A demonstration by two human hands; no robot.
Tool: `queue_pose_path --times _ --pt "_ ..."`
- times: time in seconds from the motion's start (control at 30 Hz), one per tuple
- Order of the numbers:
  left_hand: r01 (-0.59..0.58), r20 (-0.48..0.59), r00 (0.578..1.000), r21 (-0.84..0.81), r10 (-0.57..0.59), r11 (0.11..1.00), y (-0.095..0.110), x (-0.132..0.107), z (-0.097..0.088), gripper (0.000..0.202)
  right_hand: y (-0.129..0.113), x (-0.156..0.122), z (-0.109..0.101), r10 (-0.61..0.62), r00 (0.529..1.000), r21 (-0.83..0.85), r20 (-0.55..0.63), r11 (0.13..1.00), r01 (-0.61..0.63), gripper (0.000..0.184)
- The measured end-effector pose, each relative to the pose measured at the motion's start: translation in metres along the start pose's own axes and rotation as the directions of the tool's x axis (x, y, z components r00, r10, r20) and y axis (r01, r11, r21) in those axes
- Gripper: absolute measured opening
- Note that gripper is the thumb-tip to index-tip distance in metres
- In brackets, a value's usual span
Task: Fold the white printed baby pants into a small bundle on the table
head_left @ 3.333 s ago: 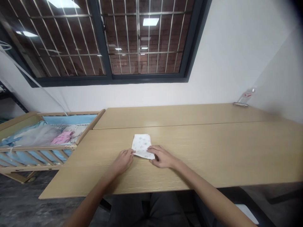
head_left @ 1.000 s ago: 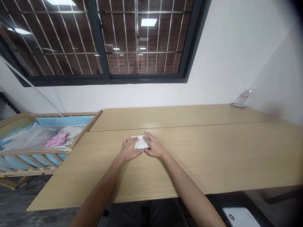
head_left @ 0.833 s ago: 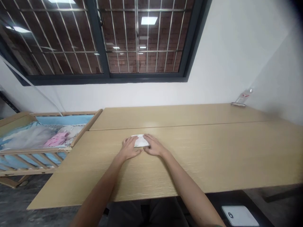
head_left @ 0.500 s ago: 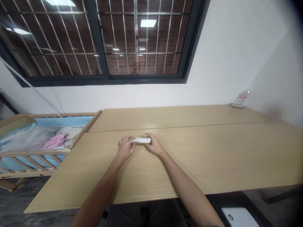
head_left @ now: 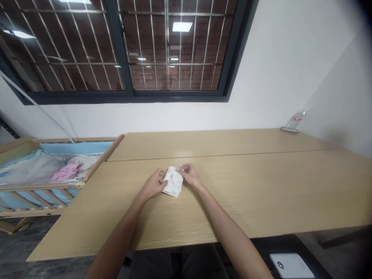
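Observation:
A small white patterned cloth (head_left: 173,182), folded into a compact packet, lies near the middle of the light wooden table (head_left: 261,186). My left hand (head_left: 154,184) pinches its left edge with curled fingers. My right hand (head_left: 189,175) pinches the top right corner, thumb and fingers closed on the fabric. The packet is tilted, its far edge lifted slightly off the table between the two hands.
A wooden crib (head_left: 43,170) with blue lining, pink and white clothes stands left of the table. A plastic bottle (head_left: 293,121) lies at the far right corner by the wall. A white device (head_left: 290,265) sits below the table's front edge. A barred window (head_left: 124,50) is ahead.
The cloth was folded smaller and pressed flat under both hands, then rolled up on edge. Now both hands have lifted and turned the packet so its patterned face shows.

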State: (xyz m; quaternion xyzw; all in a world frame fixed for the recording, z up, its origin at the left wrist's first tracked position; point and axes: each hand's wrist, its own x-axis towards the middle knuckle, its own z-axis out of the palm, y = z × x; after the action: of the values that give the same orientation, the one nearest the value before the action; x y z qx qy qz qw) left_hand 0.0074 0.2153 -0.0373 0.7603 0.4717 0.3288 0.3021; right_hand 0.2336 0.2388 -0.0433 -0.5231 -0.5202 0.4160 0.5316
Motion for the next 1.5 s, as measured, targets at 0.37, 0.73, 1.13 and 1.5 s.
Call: queue_pose_path --times 0.37,0.73,1.13,1.5 --pt "0.008 0.102 0.994 0.184 -0.027 0.983 0.003 -0.002 -0.001 0.039 0.015 0.003 0.006 -0.152 0.988 -0.196 0.019 0.969 0.153 0.032" --pt "0.062 -0.098 0.995 0.3 -0.034 0.952 0.033 -0.023 -0.012 0.032 -0.023 -0.014 -0.004 -0.342 0.928 -0.46 0.147 0.807 0.371 0.042" --pt "0.12 -0.293 0.953 0.594 0.075 0.796 0.07 -0.088 0.106 0.055 -0.06 -0.058 0.011 -0.087 0.486 -0.342 0.87 0.602 0.721 0.056" --pt "0.17 -0.295 0.954 0.675 0.052 0.718 0.078 -0.086 0.093 0.05 -0.04 0.004 0.004 0.061 0.526 -0.464 0.848 0.564 0.683 0.065"
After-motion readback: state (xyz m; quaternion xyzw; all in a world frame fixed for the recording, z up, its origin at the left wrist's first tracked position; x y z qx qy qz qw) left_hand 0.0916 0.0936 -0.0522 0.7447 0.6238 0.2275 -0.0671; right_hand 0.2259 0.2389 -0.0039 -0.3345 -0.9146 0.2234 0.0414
